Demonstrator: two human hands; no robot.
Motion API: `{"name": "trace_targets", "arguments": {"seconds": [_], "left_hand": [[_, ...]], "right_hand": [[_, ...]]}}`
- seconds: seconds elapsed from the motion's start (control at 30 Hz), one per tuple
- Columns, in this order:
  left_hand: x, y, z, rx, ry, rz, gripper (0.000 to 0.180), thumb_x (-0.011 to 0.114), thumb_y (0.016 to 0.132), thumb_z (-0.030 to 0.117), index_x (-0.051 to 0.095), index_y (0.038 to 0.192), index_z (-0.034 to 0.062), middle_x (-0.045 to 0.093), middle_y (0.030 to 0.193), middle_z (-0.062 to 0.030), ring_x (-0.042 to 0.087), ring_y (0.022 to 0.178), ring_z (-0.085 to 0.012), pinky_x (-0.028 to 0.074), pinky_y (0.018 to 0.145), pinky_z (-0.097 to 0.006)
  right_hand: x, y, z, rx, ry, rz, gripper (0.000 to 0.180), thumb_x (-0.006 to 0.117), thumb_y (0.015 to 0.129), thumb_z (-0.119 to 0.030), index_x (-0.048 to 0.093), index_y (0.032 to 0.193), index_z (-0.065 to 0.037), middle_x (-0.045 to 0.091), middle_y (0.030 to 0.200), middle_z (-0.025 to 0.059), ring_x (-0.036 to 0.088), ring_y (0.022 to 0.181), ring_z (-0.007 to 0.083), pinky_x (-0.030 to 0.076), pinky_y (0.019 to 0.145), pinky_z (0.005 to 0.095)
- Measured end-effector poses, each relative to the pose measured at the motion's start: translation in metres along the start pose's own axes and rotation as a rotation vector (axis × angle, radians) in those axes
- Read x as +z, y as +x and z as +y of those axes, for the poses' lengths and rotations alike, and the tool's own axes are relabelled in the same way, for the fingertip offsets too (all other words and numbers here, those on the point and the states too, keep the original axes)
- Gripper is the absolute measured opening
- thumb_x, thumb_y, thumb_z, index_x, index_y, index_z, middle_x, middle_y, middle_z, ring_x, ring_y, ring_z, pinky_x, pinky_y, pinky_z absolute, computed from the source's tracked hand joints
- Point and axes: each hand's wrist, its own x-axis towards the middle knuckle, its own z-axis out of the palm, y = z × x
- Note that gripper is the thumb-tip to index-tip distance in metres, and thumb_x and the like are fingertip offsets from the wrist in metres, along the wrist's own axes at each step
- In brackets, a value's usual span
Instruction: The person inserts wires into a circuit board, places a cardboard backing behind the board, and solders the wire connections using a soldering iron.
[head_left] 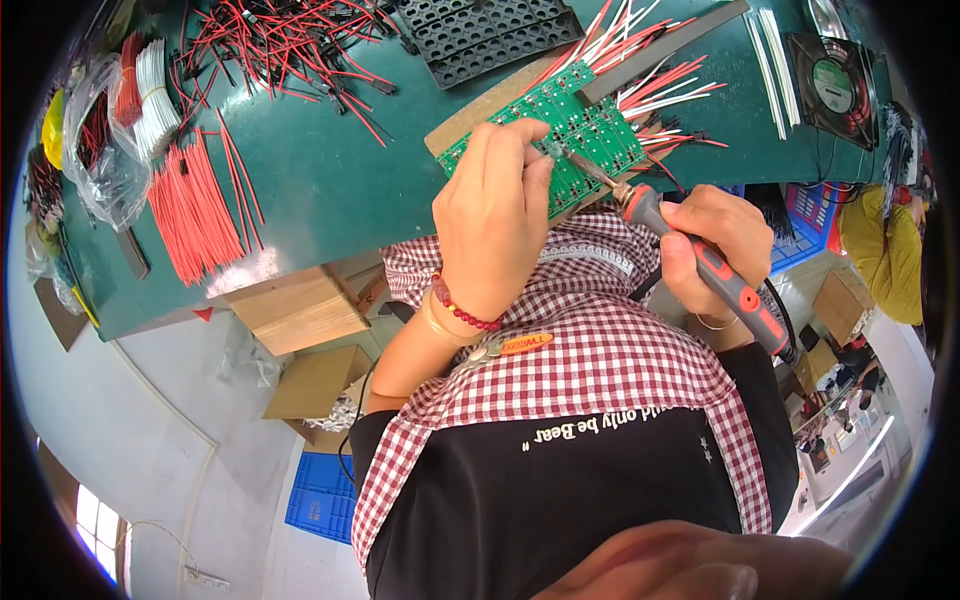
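A green circuit board panel [612, 135] with many small components lies tilted near the table's front edge. My left hand [495, 205] rests over its left part. The thumb and index finger are pinched together near the middle of the board, and whatever lies between them is too small to make out. In my right hand [715, 245] is a soldering iron [748, 300] with a grey and red handle. Its metal tip points left onto the board, close to my left fingertips. Red and white wires [665, 90] stick out from behind the board.
Bundles of red wires [190, 215] and white wires [155, 100] lie at the left. A pile of red wires with black connectors [290, 45] and a black perforated tray [490, 40] sit farther back. White sticks [772, 70] and a black fan [835, 88] stand at the right.
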Motion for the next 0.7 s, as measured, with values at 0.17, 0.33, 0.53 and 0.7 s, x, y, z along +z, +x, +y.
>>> {"name": "trace_targets", "arguments": {"seconds": [0.17, 0.33, 0.53, 0.7], "left_hand": [[0.005, -0.001, 0.003, 0.005, 0.037, 0.02, 0.025, 0.068, 0.078, 0.0, 0.06, 0.101, 0.0056, 0.056, 0.081, -0.0083, 0.061, 0.071, -0.025, 0.05, 0.06, -0.036], [0.006, -0.004, 0.007, 0.043, 0.102, 0.025, 0.027, 0.071, 0.078, -0.003, 0.061, 0.102, 0.0027, 0.061, 0.078, -0.0059, 0.057, 0.061, -0.0154, 0.046, 0.056, -0.028], [0.006, -0.005, 0.002, 0.129, 0.106, 0.071, 0.027, 0.072, 0.076, -0.005, 0.061, 0.1, 0.0029, 0.062, 0.077, -0.0058, 0.059, 0.062, -0.0149, 0.046, 0.056, -0.027], [-0.009, -0.016, 0.01, -0.032, -0.111, 0.028, 0.028, 0.07, 0.08, -0.009, 0.058, 0.104, -0.0002, 0.064, 0.08, -0.0047, 0.062, 0.073, -0.0085, 0.048, 0.063, -0.022]], "right_hand": [[-0.002, 0.0, 0.001, -0.006, -0.006, -0.037, 0.018, 0.067, 0.075, -0.009, 0.063, 0.087, 0.004, 0.054, 0.057, 0.0087, 0.052, 0.046, 0.0201, 0.038, 0.045, 0.0301], [-0.003, 0.001, -0.001, -0.022, -0.015, -0.013, 0.019, 0.069, 0.066, -0.007, 0.065, 0.082, 0.004, 0.055, 0.055, 0.0093, 0.054, 0.044, 0.0219, 0.04, 0.042, 0.0309], [-0.003, -0.007, 0.001, -0.035, -0.007, 0.033, 0.021, 0.07, 0.068, -0.007, 0.065, 0.084, 0.005, 0.056, 0.057, 0.0098, 0.055, 0.044, 0.0217, 0.041, 0.042, 0.0309], [-0.002, -0.015, 0.001, -0.01, 0.103, 0.191, 0.024, 0.072, 0.08, -0.011, 0.065, 0.096, 0.004, 0.065, 0.073, 0.0143, 0.062, 0.055, 0.0213, 0.046, 0.047, 0.0314]]}}
